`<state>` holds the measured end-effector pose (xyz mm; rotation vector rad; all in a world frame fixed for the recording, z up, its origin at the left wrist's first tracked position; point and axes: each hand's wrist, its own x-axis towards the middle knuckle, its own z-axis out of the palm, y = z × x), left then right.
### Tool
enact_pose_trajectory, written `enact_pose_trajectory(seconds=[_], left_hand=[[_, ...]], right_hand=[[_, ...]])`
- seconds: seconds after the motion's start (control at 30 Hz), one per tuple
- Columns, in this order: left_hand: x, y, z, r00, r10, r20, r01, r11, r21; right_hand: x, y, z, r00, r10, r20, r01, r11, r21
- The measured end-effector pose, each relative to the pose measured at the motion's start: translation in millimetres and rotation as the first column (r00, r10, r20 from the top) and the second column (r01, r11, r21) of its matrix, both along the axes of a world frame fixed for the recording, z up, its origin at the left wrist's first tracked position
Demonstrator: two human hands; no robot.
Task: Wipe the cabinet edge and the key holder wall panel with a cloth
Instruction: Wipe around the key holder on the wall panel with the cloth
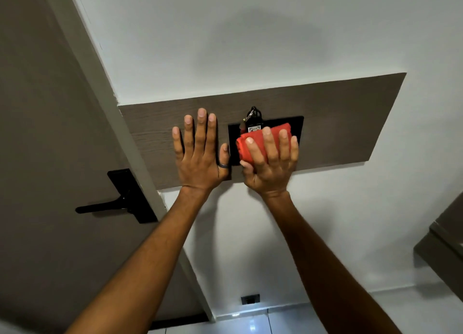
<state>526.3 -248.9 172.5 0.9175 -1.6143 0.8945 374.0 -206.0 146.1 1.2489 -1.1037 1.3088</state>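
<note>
The right hand [269, 163] holds a folded red cloth [260, 142] in a firm grip against the black key holder [295, 125] on the wood wall panel [338, 123], while at nine o'clock the left hand [200, 158] presses flat, fingers spread wide.

The wall panel [338, 123] runs across the middle of the frame, slanting up toward the right, fixed flat on the wall [250, 45]. A small plate [299, 123] sits on the panel's centre, with keys [253, 116] hanging at its upper edge. The left hand [200, 155] lies flat on the panel, just left of the plate. The right hand [270, 163] presses a cloth [253, 143] onto the plate. The door [37, 133] fills the left of the frame, its handle [120, 203] at lower left. A wall socket [250, 299] sits low at centre bottom.
</note>
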Motion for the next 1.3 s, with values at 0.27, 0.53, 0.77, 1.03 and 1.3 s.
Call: enact_pose_trajectory(seconds=[0.27,0.53,0.77,1.03,1.3], left_hand=[[1,-2,1,1.000,-0.012,0.002,0.012,1.000,0.021],[2,-3,0,1.000,-0.026,-0.007,0.026,0.999,0.025],[1,-5,-3,1.000,-0.017,-0.002,0.017,1.000,0.001],[0,0,0,1.000,-0.005,0.013,0.005,1.000,0.021],[0,0,1,1.000,0.002,0.013,-0.002,1.000,0.028]], right_hand=[[13,-2,-5,0.989,0.030,0.143,-0.031,1.000,0.004],[-8,-3,5,0.999,0.002,-0.051,-0.002,1.000,0.005],[-24,-6,-1,0.988,-0.010,-0.151,0.007,1.000,-0.024],[-46,-4,0,0.944,0.008,-0.330,-0.023,0.999,-0.043],[-22,1,-3,0.970,0.046,-0.240,-0.047,0.999,0.003]])
